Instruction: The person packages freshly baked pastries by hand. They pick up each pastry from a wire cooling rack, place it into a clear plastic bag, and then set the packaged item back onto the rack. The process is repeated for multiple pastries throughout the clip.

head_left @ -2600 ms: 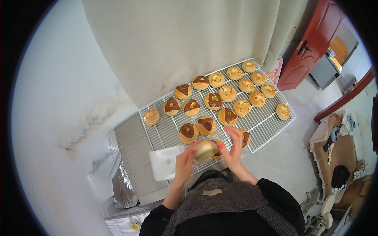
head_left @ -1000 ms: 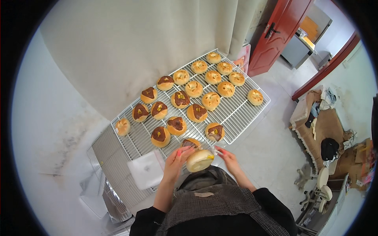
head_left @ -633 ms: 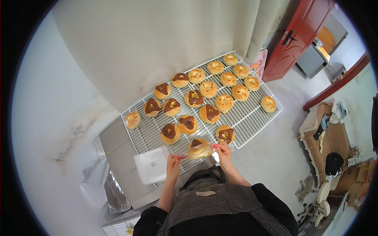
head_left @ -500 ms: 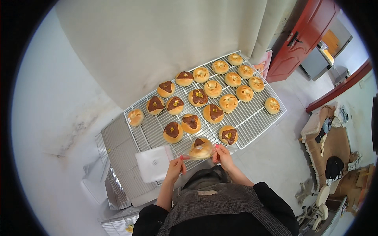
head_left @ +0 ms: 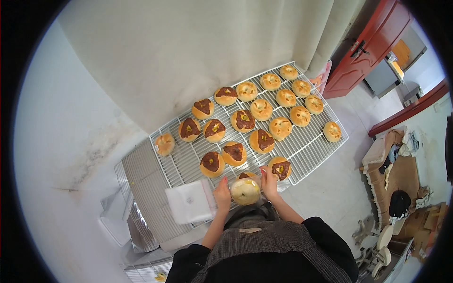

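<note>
Between my two hands, close in front of my body, is a round bagel (head_left: pixel 246 191) in a clear plastic bag. Its pale side, dimpled in the middle, faces up. The fingers of my left hand (head_left: pixel 222 194) are closed on the bag's left side. My right hand (head_left: pixel 269 185) pinches the bag on the right. Just beyond, a chocolate-topped bagel (head_left: pixel 247 175) is partly hidden by the held one. To the right of it sits another chocolate-topped bagel (head_left: pixel 280 168). Beside my left hand lies a stack of clear bags (head_left: pixel 190 202).
A white wire rack (head_left: pixel 306 153) carries several chocolate-topped bagels (head_left: pixel 245 120) and several plain golden ones (head_left: pixel 280 128). One bagel (head_left: pixel 164 144) with a small label lies at its left end. Behind hangs a pale curtain (head_left: pixel 188 52); a red door (head_left: pixel 370 45) stands far right.
The bagged bagel has been turned over, from its labelled chocolate-topped side to its pale side, and drawn slightly toward me. Both hands still hold the bag. The view has shifted slightly.
</note>
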`<state>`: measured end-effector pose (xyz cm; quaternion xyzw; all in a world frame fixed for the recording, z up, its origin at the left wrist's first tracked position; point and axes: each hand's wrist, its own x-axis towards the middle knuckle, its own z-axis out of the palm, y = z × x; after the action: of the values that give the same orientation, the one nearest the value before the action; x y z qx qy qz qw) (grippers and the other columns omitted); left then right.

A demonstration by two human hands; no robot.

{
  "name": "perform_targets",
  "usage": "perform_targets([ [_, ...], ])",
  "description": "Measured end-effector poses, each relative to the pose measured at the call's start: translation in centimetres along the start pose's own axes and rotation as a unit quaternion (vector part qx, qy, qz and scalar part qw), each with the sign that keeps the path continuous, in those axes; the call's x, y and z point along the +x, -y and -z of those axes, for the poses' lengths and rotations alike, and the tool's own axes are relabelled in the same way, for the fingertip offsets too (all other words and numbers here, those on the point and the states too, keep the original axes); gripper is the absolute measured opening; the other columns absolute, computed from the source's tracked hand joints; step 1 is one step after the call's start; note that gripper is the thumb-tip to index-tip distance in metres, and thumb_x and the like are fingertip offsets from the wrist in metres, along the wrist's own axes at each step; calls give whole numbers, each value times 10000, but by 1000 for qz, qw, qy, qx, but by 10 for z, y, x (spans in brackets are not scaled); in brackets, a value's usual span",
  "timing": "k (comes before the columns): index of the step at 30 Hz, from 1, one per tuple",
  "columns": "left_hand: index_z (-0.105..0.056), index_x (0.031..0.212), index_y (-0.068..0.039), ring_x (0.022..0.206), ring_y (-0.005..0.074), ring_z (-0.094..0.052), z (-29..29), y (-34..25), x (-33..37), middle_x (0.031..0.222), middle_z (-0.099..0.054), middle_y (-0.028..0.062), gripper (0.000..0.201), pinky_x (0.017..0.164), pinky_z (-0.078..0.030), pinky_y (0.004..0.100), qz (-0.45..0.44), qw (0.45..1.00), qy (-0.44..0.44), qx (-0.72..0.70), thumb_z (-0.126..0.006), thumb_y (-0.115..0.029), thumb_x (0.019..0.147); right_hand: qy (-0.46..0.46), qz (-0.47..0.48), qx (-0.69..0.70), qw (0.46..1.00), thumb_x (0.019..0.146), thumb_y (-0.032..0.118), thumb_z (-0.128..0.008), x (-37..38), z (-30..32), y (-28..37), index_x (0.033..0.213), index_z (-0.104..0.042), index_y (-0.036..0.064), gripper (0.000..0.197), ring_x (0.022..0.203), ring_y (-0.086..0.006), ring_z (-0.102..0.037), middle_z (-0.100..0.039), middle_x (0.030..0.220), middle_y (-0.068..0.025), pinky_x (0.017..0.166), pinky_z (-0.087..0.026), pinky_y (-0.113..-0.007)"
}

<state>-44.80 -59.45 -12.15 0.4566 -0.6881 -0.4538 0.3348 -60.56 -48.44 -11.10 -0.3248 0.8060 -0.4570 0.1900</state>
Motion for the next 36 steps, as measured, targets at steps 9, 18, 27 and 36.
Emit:
perform_targets([
  [9, -483, 773, -3, 624, 304, -498, 21, 23, 2, 729, -488, 144, 239, 553, -411, 390, -123, 968, 75, 206, -597, -210, 804, 6, 83, -99, 992, 861, 105, -484, 10, -30, -11, 1089, -481, 44, 235, 729, -350, -581, -589, 844, -184, 639, -457, -394],
  [18, -472, 1088, -10, 1069, 339, -430, 161, -13, 81, 1143, -454, 173, 351, 934, -304, 432, -170, 943, -89, 271, -600, -170, 803, -17, 65, -53, 996, 842, 84, -534, 2, -24, 42, 1099, -480, 48, 266, 647, -208, -560, -533, 841, -112, 582, -440, -316],
  [27, -311, 1326, -28, 1277, 366, -239, 151, 89, -65, 1384, -295, 146, 581, 1044, -60, 546, -121, 862, 150, 469, -490, -288, 838, -120, 31, -137, 983, 778, 45, -589, 50, 54, -44, 1068, -530, 76, 298, 851, -231, -574, -534, 986, -115, 662, -482, -307],
  [36, -579, 918, -46, 824, 269, -608, 171, 74, -47, 825, -640, 99, 144, 795, -460, 378, -47, 948, 10, 315, -570, -128, 801, -46, -100, -277, 955, 597, 278, -760, 183, 55, -60, 1141, -475, 180, 623, 1194, -443, -307, -152, 1383, -234, 963, -330, -464],
])
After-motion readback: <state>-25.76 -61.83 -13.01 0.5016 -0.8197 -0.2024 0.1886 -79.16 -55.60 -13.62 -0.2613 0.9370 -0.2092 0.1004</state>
